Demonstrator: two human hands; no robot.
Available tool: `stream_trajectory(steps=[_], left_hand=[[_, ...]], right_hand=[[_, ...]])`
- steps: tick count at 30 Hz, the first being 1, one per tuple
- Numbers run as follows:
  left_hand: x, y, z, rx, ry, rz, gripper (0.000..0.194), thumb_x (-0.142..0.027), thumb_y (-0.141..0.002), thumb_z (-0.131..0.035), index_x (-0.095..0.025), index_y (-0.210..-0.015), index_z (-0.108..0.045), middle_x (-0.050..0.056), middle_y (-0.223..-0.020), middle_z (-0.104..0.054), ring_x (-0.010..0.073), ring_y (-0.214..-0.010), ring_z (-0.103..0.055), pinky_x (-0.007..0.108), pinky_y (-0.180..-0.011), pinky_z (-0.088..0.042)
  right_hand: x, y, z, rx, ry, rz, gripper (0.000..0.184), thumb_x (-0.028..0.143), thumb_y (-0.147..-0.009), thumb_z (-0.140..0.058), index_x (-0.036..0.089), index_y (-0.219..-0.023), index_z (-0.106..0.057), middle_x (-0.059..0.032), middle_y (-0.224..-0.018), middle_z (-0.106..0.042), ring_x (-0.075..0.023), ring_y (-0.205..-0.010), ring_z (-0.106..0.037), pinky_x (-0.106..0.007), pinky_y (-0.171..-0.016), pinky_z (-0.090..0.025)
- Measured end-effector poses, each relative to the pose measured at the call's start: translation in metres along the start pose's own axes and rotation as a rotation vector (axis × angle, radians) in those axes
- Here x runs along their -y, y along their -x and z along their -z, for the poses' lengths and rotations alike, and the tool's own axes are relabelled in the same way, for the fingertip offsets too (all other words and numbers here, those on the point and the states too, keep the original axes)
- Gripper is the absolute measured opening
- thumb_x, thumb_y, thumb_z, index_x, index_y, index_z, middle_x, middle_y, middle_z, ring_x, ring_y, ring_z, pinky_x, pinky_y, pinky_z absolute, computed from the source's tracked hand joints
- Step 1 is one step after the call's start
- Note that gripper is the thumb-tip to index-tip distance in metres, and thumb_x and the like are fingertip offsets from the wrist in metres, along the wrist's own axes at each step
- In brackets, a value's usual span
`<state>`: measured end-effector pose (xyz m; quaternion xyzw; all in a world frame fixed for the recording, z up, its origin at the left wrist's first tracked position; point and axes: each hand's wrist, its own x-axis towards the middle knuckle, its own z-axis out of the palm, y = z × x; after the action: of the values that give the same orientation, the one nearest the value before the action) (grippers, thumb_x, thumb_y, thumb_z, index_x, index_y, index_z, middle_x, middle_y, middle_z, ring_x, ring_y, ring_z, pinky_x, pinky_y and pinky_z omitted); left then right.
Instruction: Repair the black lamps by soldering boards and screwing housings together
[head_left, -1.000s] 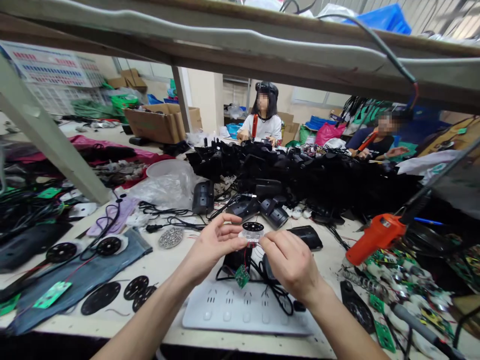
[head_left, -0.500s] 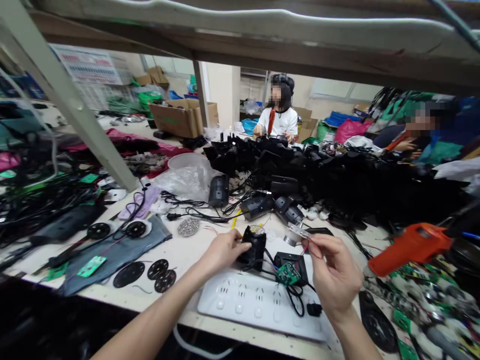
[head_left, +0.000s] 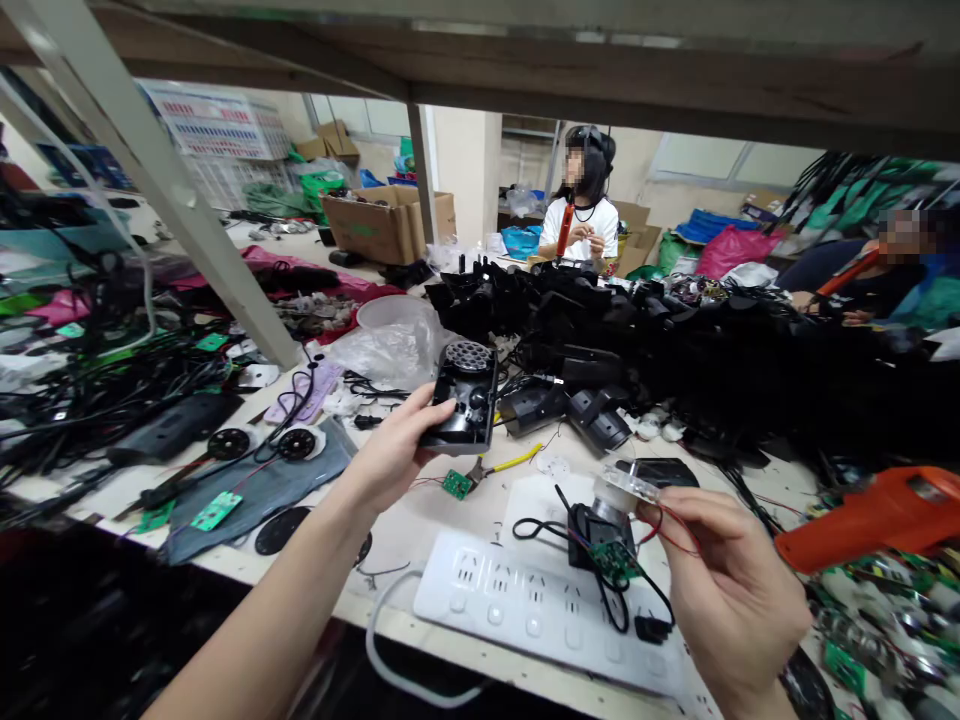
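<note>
My left hand [head_left: 401, 445] is closed on a black plastic casing [head_left: 461, 415], held up above the bench with its hollow side showing and a round honeycomb grille at its far end. Between the thumb and fingers of my right hand [head_left: 731, 575] is a small silvery motor [head_left: 613, 497] with a clear piece on top and thin red wires. Under it a green circuit board [head_left: 613, 562] with black leads lies over the white power strip [head_left: 551, 612]. Yellow-handled pliers [head_left: 514, 461] and a small green board [head_left: 456, 485] lie between my hands.
An orange tool [head_left: 870, 515] hangs at the right, above loose parts. Black casings [head_left: 596, 420] pile up beyond my hands. A shelf post [head_left: 161, 190] slants at the left. A person [head_left: 581, 220] in a white shirt sits opposite; another person is at the far right.
My left hand has risen and moved away from the power strip, now showing the casing's hollow side. The pliers have come into full view. My right hand still holds the motor. The view has shifted.
</note>
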<state>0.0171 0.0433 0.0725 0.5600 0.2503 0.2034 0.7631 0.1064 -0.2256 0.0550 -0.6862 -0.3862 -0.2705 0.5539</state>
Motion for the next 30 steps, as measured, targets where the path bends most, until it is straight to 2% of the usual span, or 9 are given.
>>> stream_trajectory(steps=[4, 7, 10, 12, 14, 16, 20, 24, 30], left_hand=[[0.009, 0.012, -0.005, -0.03, 0.38, 0.284, 0.02, -0.028, -0.081, -0.068, -0.018, -0.098, -0.068, 0.005, -0.097, -0.074, 0.018, -0.079, -0.068, 0.028, -0.068, -0.057], [0.027, 0.022, -0.021, 0.084, 0.515, 0.425, 0.036, -0.046, -0.088, -0.058, -0.015, -0.105, -0.065, 0.012, -0.097, -0.074, 0.0265, -0.08, -0.071, 0.042, -0.073, -0.059], [0.049, 0.033, -0.045, 0.202, 0.58, 0.411, 0.047, -0.05, -0.088, -0.058, -0.017, -0.122, -0.058, 0.012, -0.105, -0.072, 0.024, -0.079, -0.07, 0.039, -0.07, -0.058], [0.064, 0.041, -0.061, 0.275, 0.572, 0.391, 0.063, -0.051, -0.082, -0.066, -0.031, -0.137, -0.045, 0.007, -0.114, -0.069, 0.0226, -0.079, -0.069, 0.036, -0.065, -0.057], [0.075, 0.05, -0.072, 0.371, 0.54, 0.404, 0.075, -0.051, -0.078, -0.071, -0.038, -0.142, -0.035, 0.006, -0.118, -0.067, 0.0249, -0.088, -0.068, 0.034, -0.064, -0.055], [0.081, 0.059, -0.077, 0.411, 0.501, 0.43, 0.075, -0.053, -0.077, -0.072, -0.037, -0.142, -0.037, 0.007, -0.118, -0.067, 0.0257, -0.095, -0.066, 0.031, -0.066, -0.052], [0.08, 0.062, -0.075, 0.357, 0.502, 0.387, 0.068, -0.055, -0.081, -0.067, -0.038, -0.141, -0.041, 0.005, -0.131, -0.062, 0.0257, -0.107, -0.062, 0.031, -0.074, -0.051], [0.07, 0.045, -0.065, 0.295, 0.614, 0.291, 0.059, -0.055, -0.088, -0.057, -0.039, -0.142, -0.04, 0.002, -0.14, -0.056, 0.0253, -0.115, -0.059, 0.035, -0.084, -0.052], [0.054, 0.036, -0.045, 0.229, 0.659, 0.291, 0.048, -0.046, -0.09, -0.056, -0.031, -0.135, -0.05, 0.005, -0.122, -0.067, 0.0235, -0.093, -0.067, 0.039, -0.082, -0.055]], right_hand=[[0.013, 0.001, -0.008, 0.082, -0.152, -0.088, 0.017, 0.006, -0.084, -0.063, 0.022, -0.089, -0.065, -0.0041, -0.083, -0.066, -0.0182, -0.082, -0.065, -0.025, -0.063, -0.057], [0.018, -0.001, -0.014, 0.139, -0.225, -0.15, 0.013, 0.01, -0.085, -0.063, 0.023, -0.087, -0.065, -0.0028, -0.081, -0.065, -0.0163, -0.078, -0.066, -0.021, -0.061, -0.057], [0.018, -0.003, -0.02, 0.118, -0.227, -0.199, 0.01, 0.013, -0.084, -0.065, 0.023, -0.082, -0.064, -0.0021, -0.078, -0.066, -0.0153, -0.075, -0.066, -0.019, -0.061, -0.057], [0.014, -0.003, -0.022, 0.09, -0.203, -0.22, 0.008, 0.015, -0.083, -0.067, 0.022, -0.08, -0.065, -0.0025, -0.076, -0.066, -0.016, -0.073, -0.067, -0.02, -0.061, -0.058], [0.009, -0.002, -0.023, 0.076, -0.181, -0.231, 0.005, 0.017, -0.082, -0.069, 0.021, -0.079, -0.067, -0.0036, -0.076, -0.067, -0.0172, -0.073, -0.067, -0.023, -0.06, -0.058], [0.004, 0.0, -0.023, 0.065, -0.156, -0.228, 0.003, 0.019, -0.082, -0.069, 0.021, -0.081, -0.068, -0.0046, -0.078, -0.068, -0.0178, -0.072, -0.067, -0.024, -0.06, -0.059], [0.0, 0.004, -0.026, -0.007, -0.131, -0.268, 0.003, 0.021, -0.081, -0.072, 0.02, -0.081, -0.068, -0.0051, -0.079, -0.068, -0.0179, -0.072, -0.068, -0.025, -0.06, -0.06], [0.006, 0.005, -0.028, -0.008, -0.235, -0.383, 0.006, 0.024, -0.081, -0.073, 0.021, -0.081, -0.068, -0.0028, -0.078, -0.067, -0.014, -0.06, -0.067, -0.021, -0.055, -0.059], [0.011, 0.005, -0.03, 0.062, -0.313, -0.504, 0.011, 0.029, -0.078, -0.075, 0.02, -0.079, -0.068, -0.0021, -0.07, -0.068, -0.0148, -0.054, -0.066, -0.022, -0.05, -0.057]])
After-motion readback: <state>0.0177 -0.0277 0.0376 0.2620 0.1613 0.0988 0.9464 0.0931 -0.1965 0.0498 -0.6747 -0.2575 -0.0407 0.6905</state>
